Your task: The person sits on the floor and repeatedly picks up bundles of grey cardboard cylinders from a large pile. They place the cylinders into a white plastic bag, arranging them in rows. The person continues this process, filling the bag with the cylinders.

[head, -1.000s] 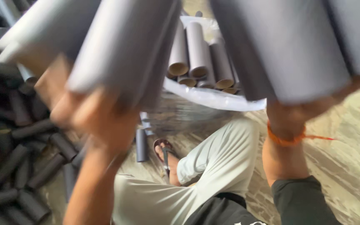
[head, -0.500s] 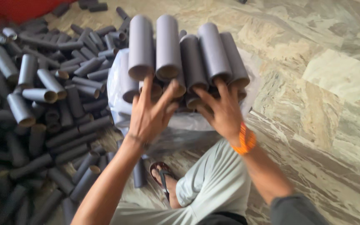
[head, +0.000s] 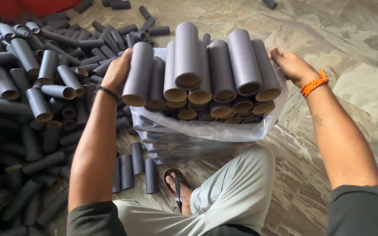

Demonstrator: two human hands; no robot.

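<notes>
A stack of several grey cardboard tubes point(head: 206, 74) lies inside a clear plastic bag point(head: 206, 131) in front of me, their brown open ends facing me. My left hand point(head: 117, 70) presses flat against the leftmost tube point(head: 138, 72) of the stack. My right hand point(head: 292, 65), with an orange thread on the wrist, rests against the right side of the stack at the bag's edge. Neither hand grips a tube; both flank the stack.
A large heap of loose grey tubes point(head: 36, 83) covers the floor to the left. Three tubes point(head: 134, 168) lie near my sandalled foot point(head: 178, 188). My bent knee in light trousers point(head: 237, 188) is below the bag. Marble floor point(head: 351, 39) spreads to the right.
A second ago I held a bundle of tubes up close to the camera. I lowered it onto the bag, and my hands have moved from under the tubes to the sides of the stack.
</notes>
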